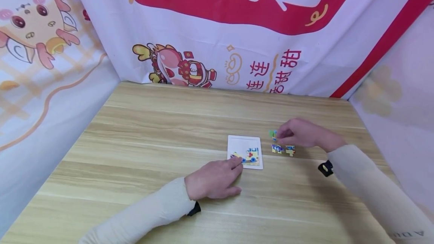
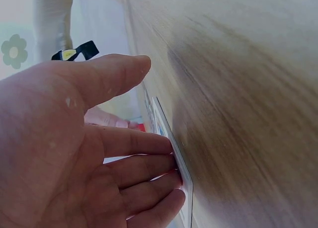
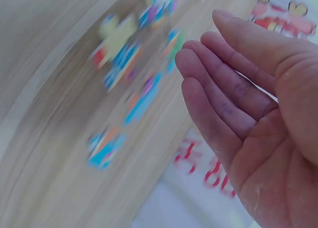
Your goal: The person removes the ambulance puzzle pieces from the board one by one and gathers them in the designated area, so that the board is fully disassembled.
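Puzzle pieces (image 1: pixel 277 148) lie loose on the wooden table, just right of a white puzzle board (image 1: pixel 240 145); we cannot count them surely, since a hand covers part of the group and the right wrist view blurs. One green-and-blue piece (image 1: pixel 272 134) sits on the far side of that group. More coloured pieces (image 1: pixel 251 159) fill part of the board's near half, showing a vehicle with blue wheels.

We judge the loose pieces light, thin and stiff, probably card, easy to slide and likely to bend or fray at the knobs. We would pinch one by opposite edges, or lift a rim with a fingertip. The board looks light too, so it could skid unless steadied at a border.

Our right hand (image 1: pixel 298 133) hovers over the loose pieces, fingers together, thumb apart, with nothing visible between them; we cannot tell whether a fingertip touches the green-and-blue piece. Our left hand (image 1: pixel 215 179) rests fingertips on the board's near left corner, fingers loosely extended, thumb spread apart.

Around us, the table (image 1: pixel 162 123) meets a printed cloth (image 1: pixel 210 40) at its far edge.
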A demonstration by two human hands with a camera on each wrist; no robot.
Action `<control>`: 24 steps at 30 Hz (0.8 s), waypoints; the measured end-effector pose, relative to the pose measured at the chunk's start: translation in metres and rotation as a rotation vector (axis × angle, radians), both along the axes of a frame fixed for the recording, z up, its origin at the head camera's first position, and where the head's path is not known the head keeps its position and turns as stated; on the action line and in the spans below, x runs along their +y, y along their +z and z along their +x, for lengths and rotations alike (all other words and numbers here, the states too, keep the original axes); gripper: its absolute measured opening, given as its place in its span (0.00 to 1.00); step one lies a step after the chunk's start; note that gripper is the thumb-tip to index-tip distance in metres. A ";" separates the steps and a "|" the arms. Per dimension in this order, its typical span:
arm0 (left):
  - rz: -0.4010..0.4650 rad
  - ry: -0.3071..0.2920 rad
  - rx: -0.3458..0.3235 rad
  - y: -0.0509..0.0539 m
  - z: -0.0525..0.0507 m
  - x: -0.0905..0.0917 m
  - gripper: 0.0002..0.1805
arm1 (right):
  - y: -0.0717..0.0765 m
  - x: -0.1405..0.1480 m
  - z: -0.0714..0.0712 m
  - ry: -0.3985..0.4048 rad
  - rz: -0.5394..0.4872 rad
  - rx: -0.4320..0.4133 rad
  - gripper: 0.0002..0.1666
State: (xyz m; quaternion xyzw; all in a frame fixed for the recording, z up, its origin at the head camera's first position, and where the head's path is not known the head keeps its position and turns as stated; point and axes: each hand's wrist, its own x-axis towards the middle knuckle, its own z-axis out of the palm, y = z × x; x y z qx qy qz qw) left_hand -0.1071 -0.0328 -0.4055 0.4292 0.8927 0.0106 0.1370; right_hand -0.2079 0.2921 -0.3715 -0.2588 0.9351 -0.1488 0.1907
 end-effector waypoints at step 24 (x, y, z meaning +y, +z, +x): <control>0.009 -0.021 0.049 -0.004 -0.001 -0.002 0.40 | -0.024 -0.079 0.022 0.229 -0.013 0.111 0.24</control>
